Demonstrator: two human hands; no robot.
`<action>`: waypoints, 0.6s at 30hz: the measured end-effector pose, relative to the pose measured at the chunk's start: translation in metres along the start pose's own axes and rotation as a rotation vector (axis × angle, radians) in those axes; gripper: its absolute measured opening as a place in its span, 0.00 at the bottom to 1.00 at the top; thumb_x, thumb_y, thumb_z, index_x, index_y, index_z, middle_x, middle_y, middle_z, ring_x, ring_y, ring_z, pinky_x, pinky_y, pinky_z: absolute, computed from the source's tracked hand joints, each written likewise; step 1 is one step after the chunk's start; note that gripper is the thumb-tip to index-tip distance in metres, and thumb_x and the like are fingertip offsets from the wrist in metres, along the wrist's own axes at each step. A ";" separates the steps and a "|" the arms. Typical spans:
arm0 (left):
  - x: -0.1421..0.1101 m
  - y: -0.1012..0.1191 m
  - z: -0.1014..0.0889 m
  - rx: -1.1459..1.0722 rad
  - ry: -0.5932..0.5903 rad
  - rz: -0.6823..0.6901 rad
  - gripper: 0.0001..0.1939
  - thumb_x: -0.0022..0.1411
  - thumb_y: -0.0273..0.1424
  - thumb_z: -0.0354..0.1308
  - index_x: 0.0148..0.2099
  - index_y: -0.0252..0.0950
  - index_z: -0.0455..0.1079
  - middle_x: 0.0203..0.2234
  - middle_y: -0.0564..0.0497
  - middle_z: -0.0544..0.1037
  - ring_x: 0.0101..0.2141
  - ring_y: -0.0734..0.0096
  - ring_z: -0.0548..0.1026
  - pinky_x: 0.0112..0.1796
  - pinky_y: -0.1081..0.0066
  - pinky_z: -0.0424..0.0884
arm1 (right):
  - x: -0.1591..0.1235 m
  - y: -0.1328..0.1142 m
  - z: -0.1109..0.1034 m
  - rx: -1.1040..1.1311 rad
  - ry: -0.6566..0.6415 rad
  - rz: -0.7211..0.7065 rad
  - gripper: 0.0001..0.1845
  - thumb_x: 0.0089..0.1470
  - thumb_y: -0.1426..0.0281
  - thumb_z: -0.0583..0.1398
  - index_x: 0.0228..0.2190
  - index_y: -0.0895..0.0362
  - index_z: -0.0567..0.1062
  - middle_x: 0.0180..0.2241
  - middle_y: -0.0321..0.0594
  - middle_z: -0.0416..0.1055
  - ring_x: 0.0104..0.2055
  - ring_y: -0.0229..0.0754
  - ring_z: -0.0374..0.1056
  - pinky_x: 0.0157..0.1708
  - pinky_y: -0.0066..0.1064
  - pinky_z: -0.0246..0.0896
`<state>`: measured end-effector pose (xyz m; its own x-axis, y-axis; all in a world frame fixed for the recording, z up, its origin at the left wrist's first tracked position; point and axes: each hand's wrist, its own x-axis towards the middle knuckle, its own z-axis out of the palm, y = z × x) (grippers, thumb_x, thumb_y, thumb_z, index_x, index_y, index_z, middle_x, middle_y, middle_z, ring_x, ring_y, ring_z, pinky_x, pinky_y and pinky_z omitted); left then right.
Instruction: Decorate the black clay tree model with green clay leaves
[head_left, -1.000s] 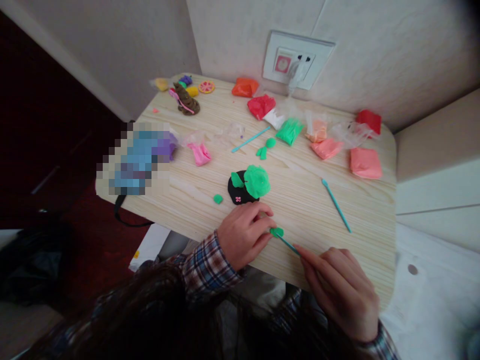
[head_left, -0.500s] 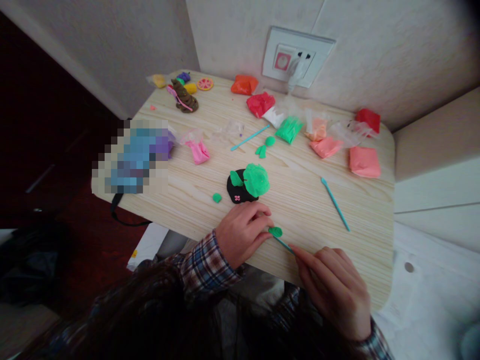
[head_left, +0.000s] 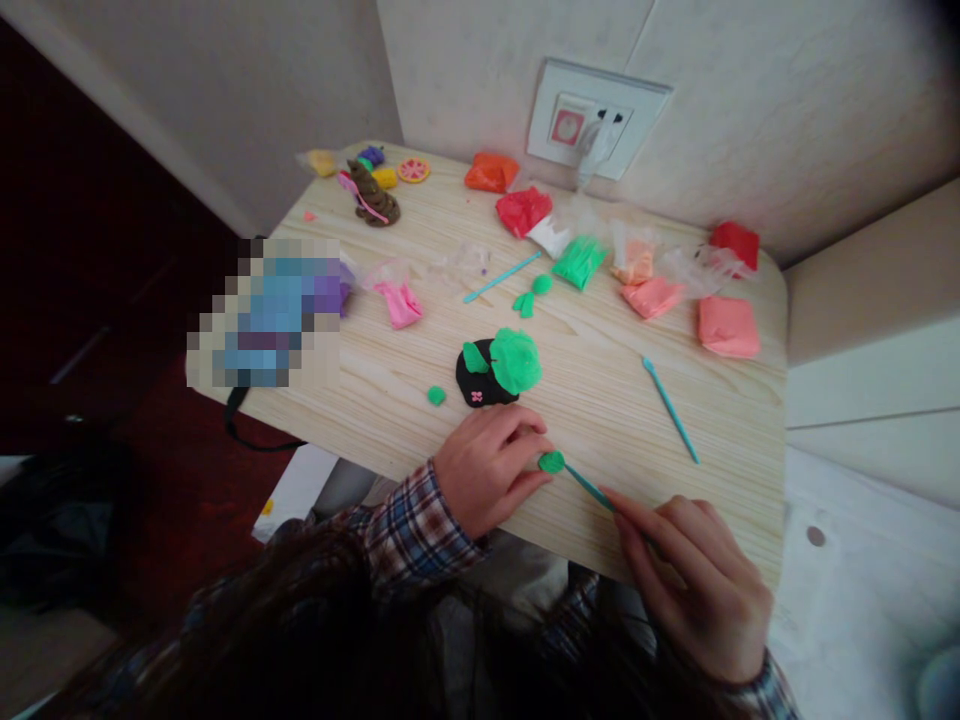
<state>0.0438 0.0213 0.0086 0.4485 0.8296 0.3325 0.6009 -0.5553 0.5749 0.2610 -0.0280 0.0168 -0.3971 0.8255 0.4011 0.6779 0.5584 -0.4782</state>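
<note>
Near the table's front edge, my left hand (head_left: 491, 468) pinches a small flattened piece of green clay (head_left: 552, 461) between its fingertips. My right hand (head_left: 694, 575) grips a thin teal clay-modelling tool (head_left: 589, 487), its tip close to the right edge of that piece. Just beyond my left hand lies a black clay base (head_left: 472, 385) bearing a large ruffled green clay leaf (head_left: 515, 361), a smaller green leaf (head_left: 474, 357) and a tiny pink flower shape (head_left: 477, 397). A green clay lump (head_left: 436, 396) rests to its left.
Two more teal tools lie on the table, one behind (head_left: 502, 277) and one at right (head_left: 671, 410). Bagged clay, such as a green packet (head_left: 580, 262) and a coral packet (head_left: 728, 326), lines the back. A brown coiled clay figure (head_left: 373, 195) stands at back left.
My right hand has drawn the tool to the right, and its tip has come off the green clay's face. The left hand still holds the piece in nearly the same place.
</note>
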 end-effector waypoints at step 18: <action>0.002 0.006 -0.001 -0.112 0.000 -0.021 0.02 0.56 0.25 0.57 0.32 0.35 0.66 0.28 0.51 0.74 0.34 0.68 0.70 0.41 0.65 0.67 | 0.006 0.005 0.016 -0.393 0.157 0.312 0.24 0.56 0.57 0.54 0.50 0.57 0.69 0.40 0.48 0.67 0.42 0.49 0.63 0.39 0.42 0.54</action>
<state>0.0477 0.0192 0.0136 0.4367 0.8410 0.3194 0.5324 -0.5277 0.6619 0.2525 -0.0189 0.0040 -0.0617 0.9087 0.4130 0.9421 0.1896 -0.2766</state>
